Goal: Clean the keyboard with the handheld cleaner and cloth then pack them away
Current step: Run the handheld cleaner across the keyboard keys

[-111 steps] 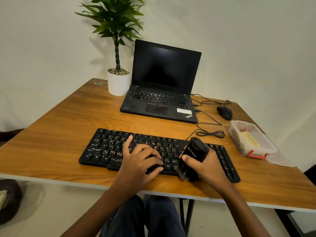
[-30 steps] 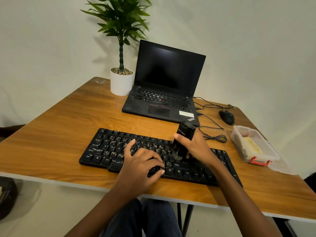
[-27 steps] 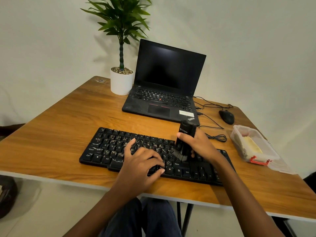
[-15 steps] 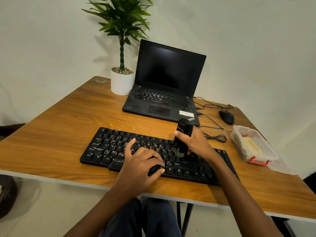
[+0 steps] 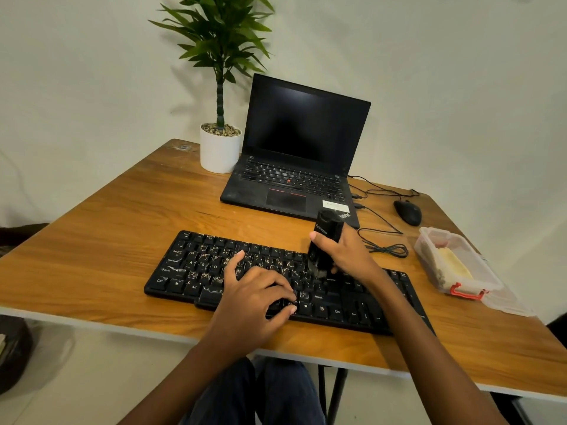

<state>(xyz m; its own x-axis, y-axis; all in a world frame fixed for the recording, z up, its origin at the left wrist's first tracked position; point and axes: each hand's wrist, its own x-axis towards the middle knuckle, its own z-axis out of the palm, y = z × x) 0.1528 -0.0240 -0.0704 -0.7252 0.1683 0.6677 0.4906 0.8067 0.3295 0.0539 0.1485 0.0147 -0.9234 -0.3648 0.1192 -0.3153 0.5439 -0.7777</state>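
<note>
A black keyboard (image 5: pixel 196 268) with dusty, smudged keys lies near the front edge of the wooden table. My right hand (image 5: pixel 348 256) grips the black handheld cleaner (image 5: pixel 325 240) upright, its lower end on the upper middle-right keys. My left hand (image 5: pixel 254 299) rests on the middle keys with fingers spread and slightly bent. A yellow cloth (image 5: pixel 454 265) lies inside a clear plastic box (image 5: pixel 478 280) with a red clasp at the right of the table.
An open black laptop (image 5: pixel 300 167) stands behind the keyboard, a potted plant (image 5: pixel 220 148) to its left. A black mouse (image 5: pixel 407 212) and coiled cable (image 5: pixel 388 250) lie at the right rear. The box's lid (image 5: pixel 509 305) lies beside the box.
My right hand has carried the cleaner from the keyboard's front edge up to the upper middle-right keys, making small strokes there. My left hand has stayed in place.
</note>
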